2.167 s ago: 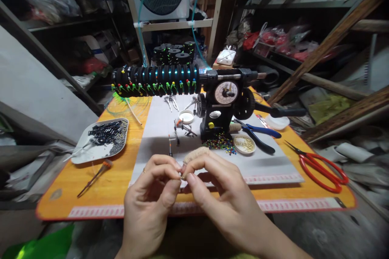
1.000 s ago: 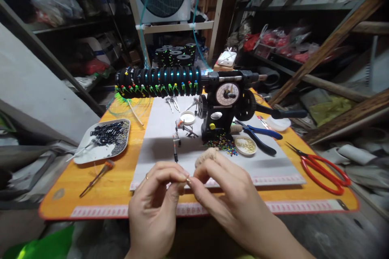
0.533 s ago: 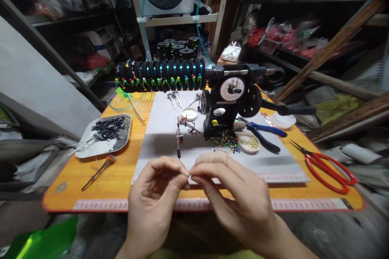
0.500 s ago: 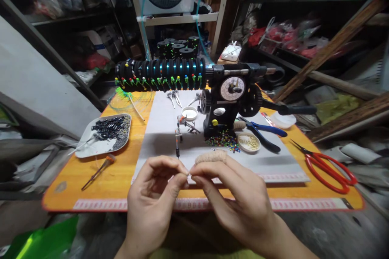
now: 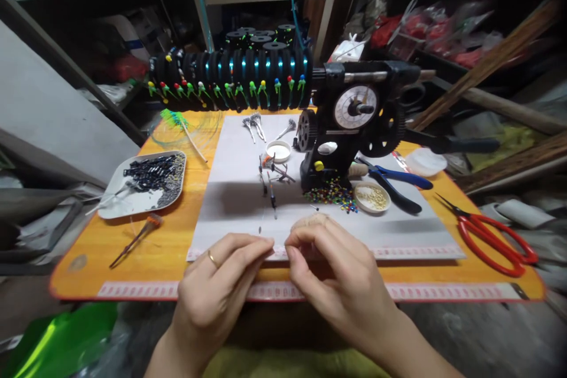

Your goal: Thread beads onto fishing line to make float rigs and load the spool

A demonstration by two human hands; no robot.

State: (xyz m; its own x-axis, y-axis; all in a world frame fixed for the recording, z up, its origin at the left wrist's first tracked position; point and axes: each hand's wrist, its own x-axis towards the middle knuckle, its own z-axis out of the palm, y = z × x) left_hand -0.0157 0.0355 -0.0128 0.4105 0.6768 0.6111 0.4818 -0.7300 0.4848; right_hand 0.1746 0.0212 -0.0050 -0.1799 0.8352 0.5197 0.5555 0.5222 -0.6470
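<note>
My left hand (image 5: 221, 280), with a ring on one finger, has its fingers pressed together over the near edge of the white board (image 5: 230, 201). Across a small gap, my right hand (image 5: 341, 277) pinches thumb and forefinger; a beige wrap covers one finger. Anything in either pinch is too fine to make out. Just beyond the fingertips, a small dark bead (image 5: 260, 229) appears beside a faint line. Farther up lies a cluster of thin dark tackle pieces (image 5: 272, 192) with orange bits, near a small white dish (image 5: 279, 151).
A black hand-cranked winder (image 5: 330, 153) carries a row of spools (image 5: 230, 80) with coloured pins. Around it lie loose coloured beads (image 5: 332, 196), a bead dish (image 5: 372, 198), blue-and-black pliers (image 5: 394, 180) and red scissors (image 5: 491, 239). At left are a white parts tray (image 5: 115, 204) and a brush-like bundle (image 5: 137, 239).
My fingertips were touching around a tiny whitish bit; now they are slightly apart. My left hand has turned, its back and ring now showing. The head view has tilted down and closer.
</note>
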